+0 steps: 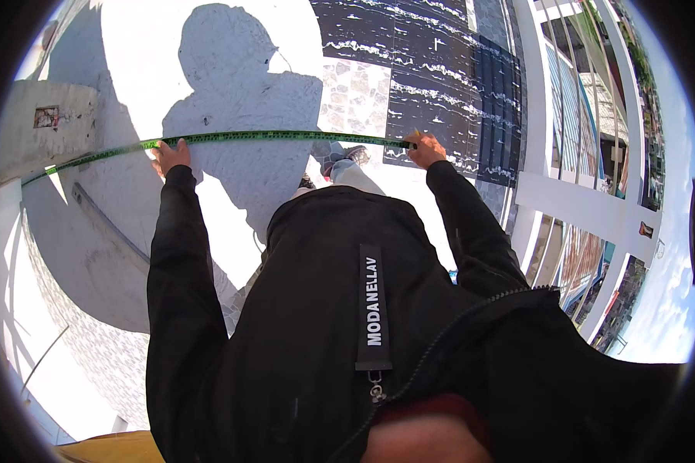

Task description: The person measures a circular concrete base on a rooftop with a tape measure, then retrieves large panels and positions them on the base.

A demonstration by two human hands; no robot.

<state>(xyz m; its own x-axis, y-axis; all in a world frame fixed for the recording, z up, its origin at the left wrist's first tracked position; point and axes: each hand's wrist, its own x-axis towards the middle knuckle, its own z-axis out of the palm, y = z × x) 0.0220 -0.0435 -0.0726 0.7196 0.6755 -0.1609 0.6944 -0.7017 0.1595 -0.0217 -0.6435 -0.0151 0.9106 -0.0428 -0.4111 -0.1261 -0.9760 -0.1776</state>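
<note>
A long green measuring tape (270,136) runs across the view, from the wall at the far left to my right hand. My left hand (171,157) is closed on the tape, left of the middle. At the right, my right hand (426,149) grips the tape's end, where a bit of yellow shows by the fingers. Between my hands the tape passes over a white surface (247,174) that carries my shadow. Both of my arms are in black sleeves.
Dark patterned tiles (432,92) lie at the upper right, beside stone-patterned tiles (355,96). A white railing (575,202) stands at the right. My shoe (356,154) shows below the tape. A grey wall (46,135) rises at the left.
</note>
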